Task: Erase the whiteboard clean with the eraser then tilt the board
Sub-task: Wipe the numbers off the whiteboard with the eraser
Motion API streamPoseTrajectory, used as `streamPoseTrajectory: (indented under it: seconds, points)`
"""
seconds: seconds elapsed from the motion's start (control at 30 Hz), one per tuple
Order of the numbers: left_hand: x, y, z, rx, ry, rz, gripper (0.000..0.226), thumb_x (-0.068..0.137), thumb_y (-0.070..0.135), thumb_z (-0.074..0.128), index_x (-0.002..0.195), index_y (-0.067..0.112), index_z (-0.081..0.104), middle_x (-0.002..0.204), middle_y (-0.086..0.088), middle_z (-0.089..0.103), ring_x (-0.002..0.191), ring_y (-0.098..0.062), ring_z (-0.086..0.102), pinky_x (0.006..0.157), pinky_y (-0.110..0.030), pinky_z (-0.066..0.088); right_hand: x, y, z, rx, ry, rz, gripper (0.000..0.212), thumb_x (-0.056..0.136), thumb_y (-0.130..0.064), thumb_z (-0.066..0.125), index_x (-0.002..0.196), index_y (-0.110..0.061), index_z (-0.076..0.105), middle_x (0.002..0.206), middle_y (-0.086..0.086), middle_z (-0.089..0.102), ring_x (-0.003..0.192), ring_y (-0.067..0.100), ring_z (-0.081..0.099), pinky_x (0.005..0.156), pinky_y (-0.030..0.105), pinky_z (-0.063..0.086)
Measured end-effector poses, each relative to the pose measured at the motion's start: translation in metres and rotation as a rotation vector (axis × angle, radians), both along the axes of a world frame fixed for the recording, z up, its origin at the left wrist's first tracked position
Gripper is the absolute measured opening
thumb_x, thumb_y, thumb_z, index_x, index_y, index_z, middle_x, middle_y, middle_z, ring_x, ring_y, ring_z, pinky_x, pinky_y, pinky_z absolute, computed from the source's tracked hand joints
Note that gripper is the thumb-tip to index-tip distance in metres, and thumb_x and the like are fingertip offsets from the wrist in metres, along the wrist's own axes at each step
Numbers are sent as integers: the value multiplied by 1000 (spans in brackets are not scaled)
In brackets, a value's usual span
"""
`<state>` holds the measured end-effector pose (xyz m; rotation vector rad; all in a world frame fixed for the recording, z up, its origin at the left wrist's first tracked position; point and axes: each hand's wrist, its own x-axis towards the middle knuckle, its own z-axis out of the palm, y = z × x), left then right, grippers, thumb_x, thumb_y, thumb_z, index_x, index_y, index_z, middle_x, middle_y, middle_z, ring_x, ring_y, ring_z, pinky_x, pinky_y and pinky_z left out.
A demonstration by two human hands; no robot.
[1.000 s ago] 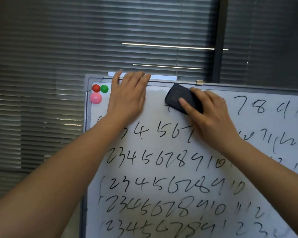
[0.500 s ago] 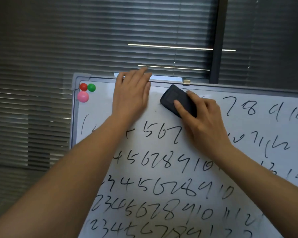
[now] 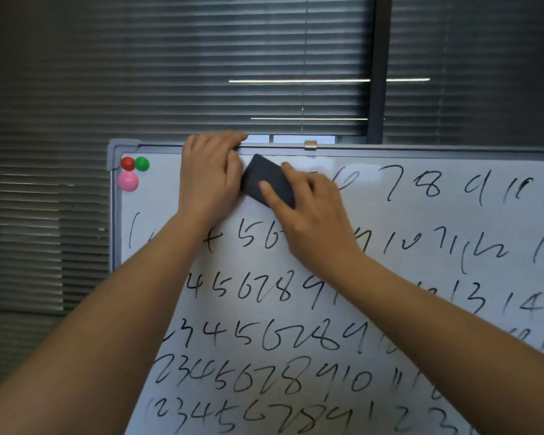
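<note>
Two hands work: right hand (image 3: 311, 221) grips the eraser (image 3: 266, 180) on the whiteboard (image 3: 390, 221); beside it, left hand (image 3: 209, 177) hooks curled fingers over the board's top edge.

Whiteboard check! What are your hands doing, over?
Left hand grips white whiteboard top edge. Right hand holds black rectangular eraser against top row. Number rows remain. Round magnets top-left corner.
</note>
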<state>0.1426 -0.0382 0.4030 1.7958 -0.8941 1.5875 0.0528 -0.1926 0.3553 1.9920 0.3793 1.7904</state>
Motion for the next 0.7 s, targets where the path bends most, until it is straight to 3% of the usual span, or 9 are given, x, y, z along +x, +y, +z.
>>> streamPoseTrajectory:
  seconds: [0.13,0.4,0.57,0.7]
  points:
    - [-4,4,0,27,-9,19,43,95,15,32,124,5,62,122,-11,64,111,-28,52,103,-36,28,-3,-5,-7,-44,50,23,48,75,1,64,122,-6,63,124,29,56,95,41,59,78,46,48]
    - [-5,0,-4,-3,32,43,42,94,29,38,119,5,61,115,-10,62,108,-29,48,102,-36,30,-25,-46,-16,199,-95,-17,51,73,5,70,123,-6,63,124,30,56,94,43,57,78,47,47]
    - [-5,-2,-4,38,4,105,46,94,39,38,119,5,57,113,-12,59,110,-31,47,104,-39,28,-23,-44,-36,-29,41,31,52,70,5,70,121,-6,64,125,30,56,103,38,48,77,46,49]
    - [-1,-4,-8,71,-18,183,47,94,41,37,120,5,53,116,-14,56,112,-32,45,109,-42,25,-29,-53,-24,90,-27,-4,54,68,6,72,120,-7,65,124,28,57,99,40,54,77,46,48]
